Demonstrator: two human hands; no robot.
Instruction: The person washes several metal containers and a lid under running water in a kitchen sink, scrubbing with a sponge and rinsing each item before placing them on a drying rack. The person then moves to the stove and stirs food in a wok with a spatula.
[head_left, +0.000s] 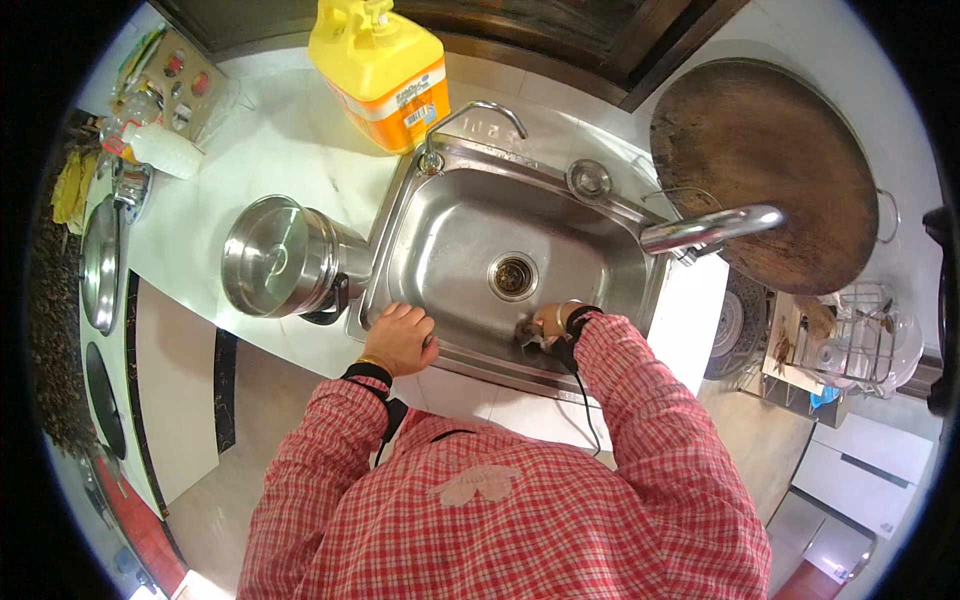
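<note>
A stainless steel sink (450, 247) lies before me, its basin bare down to the strainer drain (513, 276). My left hand (400, 339) lies on the front left corner of the rim, its fingers curled over the edge. Inside the basin, low against the front wall, my right hand (553, 321) presses a greyish-brown scouring pad (529, 334), possibly steel wool. The palm and part of the pad are hidden. A black cable (588, 409) hangs from my right wrist over the sink's front edge.
Left of the sink stands a steel pot (270, 259); behind it, a yellow detergent jug (382, 82). A thin tap (476, 109) and a thicker faucet (709, 227) rise at the sink. A strainer basket (589, 181) sits on the back rim. A large round board (765, 165) leans right.
</note>
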